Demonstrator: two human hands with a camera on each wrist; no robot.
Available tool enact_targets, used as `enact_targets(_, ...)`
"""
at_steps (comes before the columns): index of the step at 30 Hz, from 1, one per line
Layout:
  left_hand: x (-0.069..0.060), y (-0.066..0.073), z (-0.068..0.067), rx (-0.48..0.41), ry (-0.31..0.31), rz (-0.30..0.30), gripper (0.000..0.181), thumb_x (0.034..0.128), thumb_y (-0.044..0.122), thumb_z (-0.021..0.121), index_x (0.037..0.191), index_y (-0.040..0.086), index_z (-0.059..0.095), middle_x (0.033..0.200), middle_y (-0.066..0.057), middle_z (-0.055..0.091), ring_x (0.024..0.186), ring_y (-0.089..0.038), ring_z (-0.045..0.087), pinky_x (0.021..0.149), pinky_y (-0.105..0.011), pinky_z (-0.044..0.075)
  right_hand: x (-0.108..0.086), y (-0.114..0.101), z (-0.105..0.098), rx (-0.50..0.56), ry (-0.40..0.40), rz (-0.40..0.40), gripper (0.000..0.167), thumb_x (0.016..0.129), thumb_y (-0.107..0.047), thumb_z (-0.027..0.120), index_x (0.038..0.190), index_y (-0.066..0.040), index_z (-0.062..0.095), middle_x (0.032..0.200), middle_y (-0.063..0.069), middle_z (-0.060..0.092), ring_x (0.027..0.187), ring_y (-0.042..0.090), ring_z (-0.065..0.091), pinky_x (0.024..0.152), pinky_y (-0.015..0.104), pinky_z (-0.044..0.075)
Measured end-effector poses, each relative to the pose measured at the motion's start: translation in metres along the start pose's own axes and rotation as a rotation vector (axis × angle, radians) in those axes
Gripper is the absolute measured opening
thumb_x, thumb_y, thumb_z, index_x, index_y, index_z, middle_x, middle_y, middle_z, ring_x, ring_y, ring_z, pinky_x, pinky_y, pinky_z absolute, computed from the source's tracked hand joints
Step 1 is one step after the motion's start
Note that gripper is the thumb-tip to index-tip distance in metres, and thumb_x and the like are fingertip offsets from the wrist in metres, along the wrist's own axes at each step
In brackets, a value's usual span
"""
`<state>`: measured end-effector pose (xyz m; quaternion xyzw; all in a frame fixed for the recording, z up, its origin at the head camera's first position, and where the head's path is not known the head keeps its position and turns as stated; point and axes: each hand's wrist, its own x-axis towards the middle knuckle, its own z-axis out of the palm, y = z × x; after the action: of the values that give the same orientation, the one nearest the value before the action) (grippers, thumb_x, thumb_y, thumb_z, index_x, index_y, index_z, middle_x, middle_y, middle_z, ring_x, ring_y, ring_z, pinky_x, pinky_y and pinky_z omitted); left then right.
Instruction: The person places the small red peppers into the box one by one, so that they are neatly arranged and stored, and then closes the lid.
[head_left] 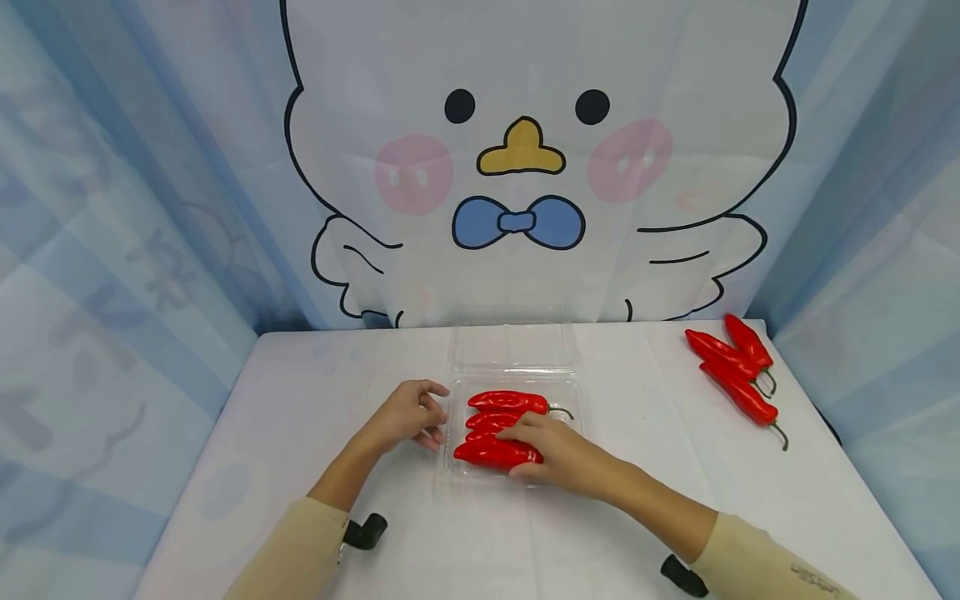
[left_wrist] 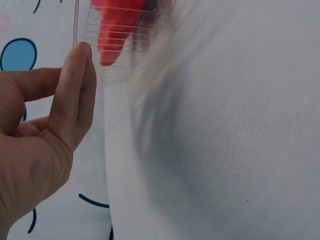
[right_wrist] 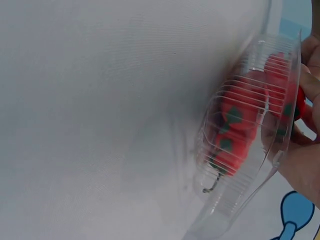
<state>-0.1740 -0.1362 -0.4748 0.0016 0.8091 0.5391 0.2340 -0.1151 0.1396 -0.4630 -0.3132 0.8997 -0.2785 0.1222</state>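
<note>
A clear plastic clamshell box (head_left: 564, 393) lies opened mid-table, several red chili peppers (head_left: 507, 402) side by side in its base. My right hand (head_left: 566, 454) reaches over the box's right side and grips the stem end of the nearest chili pepper (head_left: 491, 454), thumb on the near side. In the right wrist view, that hand (right_wrist: 305, 150) shows behind the clear wall, partly cut off by the frame. At the box's left edge is my left hand (head_left: 412, 415), fingers loosely bent and holding nothing. The left wrist view shows its fingertips (left_wrist: 82, 50) close to the rim.
Three more red chili peppers (head_left: 738, 392) lie at the table's far right corner. The box's lid (head_left: 513, 346) is folded back toward the table's far edge. A cartoon-printed curtain (head_left: 525, 283) hangs behind the white table (head_left: 637, 517), with more curtain on both sides.
</note>
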Motion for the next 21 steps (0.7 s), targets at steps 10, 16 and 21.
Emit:
enact_targets(10,-0.0003,-0.0012,-0.0001,-0.001,-0.002,0.01,0.043,0.0951,-0.004,0.066,0.137,-0.003,0.057,0.09,-0.016,0.065,0.06,-0.02,0.069,0.056,-0.035,0.064,0.0031,0.0011,0.005,-0.002,-0.005,0.003,0.049,0.09,-0.03,0.081,0.133,-0.014,0.067,0.122,0.0,0.066,0.111,0.016,0.062,0.085,0.024,0.06)
enact_targets(16,-0.0004,-0.0025,0.0003,0.0,-0.002,0.015,0.043,0.0956,-0.003,0.066,0.137,-0.003,0.057,0.09,-0.015,0.065,0.06,-0.019,0.069,0.056,-0.034,0.064,0.0032,0.0022,0.0059,-0.001,-0.014,0.019,0.049,0.089,-0.034,0.081,0.133,-0.016,0.067,0.122,-0.001,0.065,0.111,0.015,0.061,0.083,0.021,0.059)
enact_targets(21,-0.0006,-0.0023,-0.0001,-0.001,-0.001,0.021,0.042,0.0956,-0.003,0.066,0.137,-0.004,0.057,0.089,-0.015,0.065,0.059,-0.019,0.069,0.056,-0.035,0.064,0.0039,0.0028,0.0048,0.002,-0.018,0.012,0.048,0.089,-0.034,0.082,0.131,-0.017,0.068,0.119,-0.002,0.066,0.107,0.013,0.061,0.083,0.021,0.059)
